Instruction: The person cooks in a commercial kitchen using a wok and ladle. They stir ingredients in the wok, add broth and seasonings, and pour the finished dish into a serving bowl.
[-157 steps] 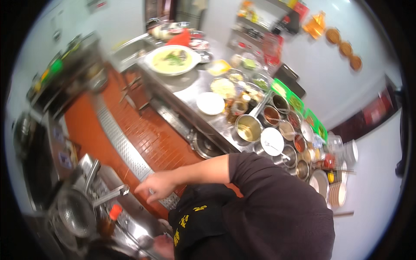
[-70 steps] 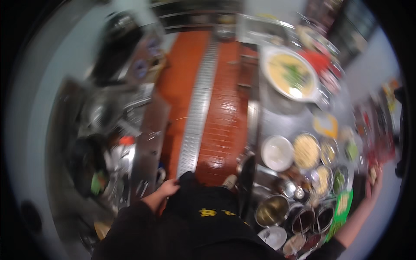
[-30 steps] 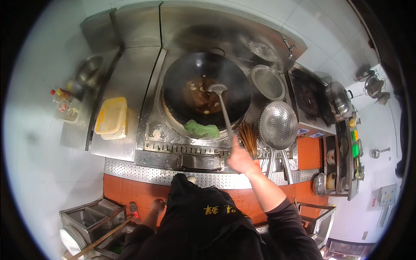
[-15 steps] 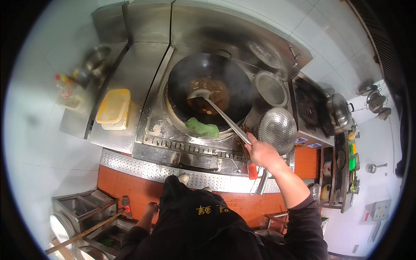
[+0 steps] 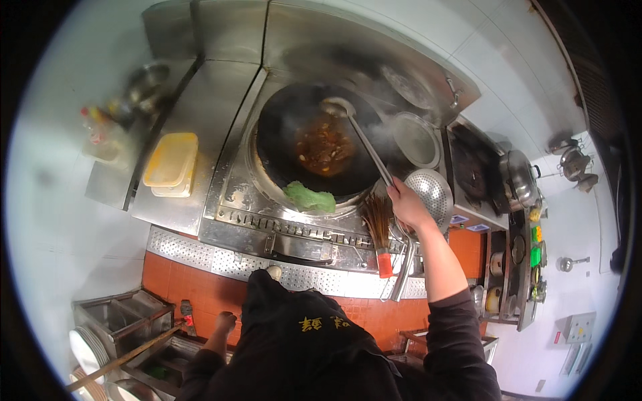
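My right hand (image 5: pixel 409 204) is closed around the handle end of a long metal ladle (image 5: pixel 366 142). The ladle's bowl is raised at the far side of a large black wok (image 5: pixel 281 157), above the food. Brown, saucy food (image 5: pixel 326 148) with pale pieces sits in the wok's bottom, and steam drifts over it. A green cloth (image 5: pixel 309 198) lies folded on the near rim. Away from the stove, my left hand (image 5: pixel 226 322) hangs low beside my dark apron, fingers curled, with nothing visible in it.
Right of the wok are a perforated strainer (image 5: pixel 431 194), a bamboo brush with a red handle (image 5: pixel 380 230) and a round metal pot (image 5: pixel 416 140). A yellowish plastic tub (image 5: pixel 172 160) stands on the left counter. Stacked plates (image 5: pixel 88 351) are at lower left, a lidded pot (image 5: pixel 518 177) at far right.
My right hand has moved up and away from me. The ladle's bowl has gone from the wok's middle-left to its far right side. More of the brush now shows.
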Demonstrator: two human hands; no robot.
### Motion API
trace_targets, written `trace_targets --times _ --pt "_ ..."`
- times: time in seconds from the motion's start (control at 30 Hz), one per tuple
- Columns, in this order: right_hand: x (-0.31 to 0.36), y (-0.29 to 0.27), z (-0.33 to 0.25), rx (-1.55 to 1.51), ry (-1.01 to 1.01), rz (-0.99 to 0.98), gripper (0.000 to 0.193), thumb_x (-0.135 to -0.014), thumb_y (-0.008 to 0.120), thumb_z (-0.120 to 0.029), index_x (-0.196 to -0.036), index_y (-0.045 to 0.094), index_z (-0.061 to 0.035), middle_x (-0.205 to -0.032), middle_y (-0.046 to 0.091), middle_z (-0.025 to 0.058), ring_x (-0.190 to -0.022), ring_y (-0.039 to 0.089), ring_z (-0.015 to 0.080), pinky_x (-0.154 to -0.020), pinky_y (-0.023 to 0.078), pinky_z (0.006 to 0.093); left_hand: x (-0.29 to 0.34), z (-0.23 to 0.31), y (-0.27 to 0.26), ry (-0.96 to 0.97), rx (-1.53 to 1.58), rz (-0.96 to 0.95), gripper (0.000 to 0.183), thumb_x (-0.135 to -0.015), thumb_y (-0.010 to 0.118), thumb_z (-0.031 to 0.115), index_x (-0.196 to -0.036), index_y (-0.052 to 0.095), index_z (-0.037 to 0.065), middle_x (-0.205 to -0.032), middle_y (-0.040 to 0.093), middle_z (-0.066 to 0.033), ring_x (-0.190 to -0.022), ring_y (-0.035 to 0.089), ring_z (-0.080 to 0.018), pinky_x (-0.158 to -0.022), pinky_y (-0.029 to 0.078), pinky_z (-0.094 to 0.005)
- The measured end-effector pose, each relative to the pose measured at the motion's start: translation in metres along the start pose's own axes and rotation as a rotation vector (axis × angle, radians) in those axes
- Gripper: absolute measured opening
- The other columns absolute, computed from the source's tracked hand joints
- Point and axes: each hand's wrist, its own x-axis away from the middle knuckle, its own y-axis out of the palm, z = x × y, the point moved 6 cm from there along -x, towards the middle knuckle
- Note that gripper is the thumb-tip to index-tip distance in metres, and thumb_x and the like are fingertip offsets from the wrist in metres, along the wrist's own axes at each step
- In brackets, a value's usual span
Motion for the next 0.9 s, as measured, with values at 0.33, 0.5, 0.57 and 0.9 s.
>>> trace_targets --times 0.33,0.5,0.57,0.9 --pt "0.034 0.030 -0.013 -0.035 0.068 -0.252 0.048 -0.102 0.046 -0.032 -0.143 0.043 -0.0069 -0.083 0.067 0.0178 -0.047 0.053 0.0185 -0.052 0.048 0.0363 -0.005 0.054 -0.010 -0.089 0.268 0.082 0.032 -0.087 0.059 0.014 -0.113 0.066 -0.001 -0.103 0.069 -0.0171 -0.094 0.067 -0.0268 -0.081 0.051 -0.0375" --pt "0.070 -0.031 -0.013 0.349 -0.197 -0.077 0.051 -0.102 0.046 -0.033 -0.145 0.041 -0.0063 -0.112 0.066 0.0234 -0.091 0.066 0.0333 -0.083 0.050 0.0393 0.004 0.063 -0.005 -0.145 0.311 0.068 0.035 -0.083 0.061 0.011 -0.115 0.065 -0.002 -0.103 0.069 -0.0181 -0.095 0.066 -0.0281 -0.080 0.052 -0.0359" --pt "0.087 -0.044 -0.011 0.382 -0.179 -0.082 0.052 -0.102 0.046 -0.034 -0.145 0.041 -0.0064 -0.119 0.063 0.0249 -0.108 0.062 0.0380 -0.093 0.047 0.0410 0.002 0.051 -0.004 -0.203 0.163 0.051 0.035 -0.081 0.061 0.009 -0.114 0.066 -0.001 -0.104 0.069 -0.0188 -0.095 0.066 -0.0296 -0.081 0.052 -0.0365" --pt "0.077 0.016 -0.005 0.655 0.086 -0.178 0.056 -0.101 0.040 -0.031 -0.153 0.026 -0.0141 -0.103 0.068 0.0258 -0.099 0.066 0.0384 -0.091 0.049 0.0471 -0.034 0.031 -0.008 0.150 -0.539 -0.119 0.035 -0.084 0.059 0.023 -0.111 0.067 0.002 -0.114 0.068 -0.0172 -0.105 0.065 -0.0332 -0.088 0.052 -0.0402"
